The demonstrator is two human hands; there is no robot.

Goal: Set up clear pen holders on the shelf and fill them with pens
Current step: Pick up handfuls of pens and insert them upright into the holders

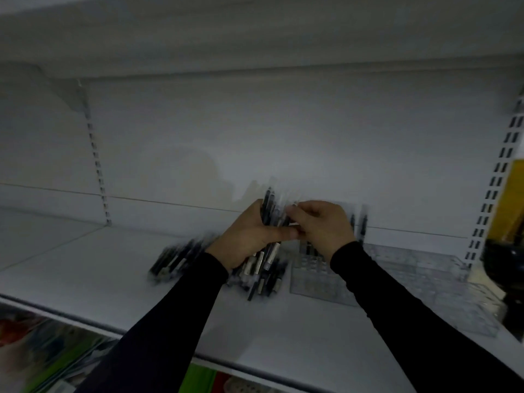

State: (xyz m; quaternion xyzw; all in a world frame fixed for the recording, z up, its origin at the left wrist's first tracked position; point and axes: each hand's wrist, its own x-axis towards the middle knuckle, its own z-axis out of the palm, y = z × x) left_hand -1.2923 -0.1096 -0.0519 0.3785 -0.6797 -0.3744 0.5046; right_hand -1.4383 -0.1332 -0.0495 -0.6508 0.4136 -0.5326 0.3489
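Observation:
My left hand [249, 236] grips a thick bundle of dark pens [272, 214] upright above the white shelf [113, 268]. My right hand [323, 225] is beside it, its fingers pinching one pen at the top of the bundle. Right behind and below my right hand stands a clear pen holder [314, 276] with a grid of slots; a couple of dark pens [364, 225] stand at its far side. More loose pens [173, 260] lie on the shelf to the left of my left arm. The picture is blurred by motion.
Further clear holders [419, 268] lie on the shelf to the right. A dark and yellow object [507, 236] stands at the right edge. Slotted shelf uprights [97, 165] run up the back wall. Colourful goods [56, 358] show on the shelf below.

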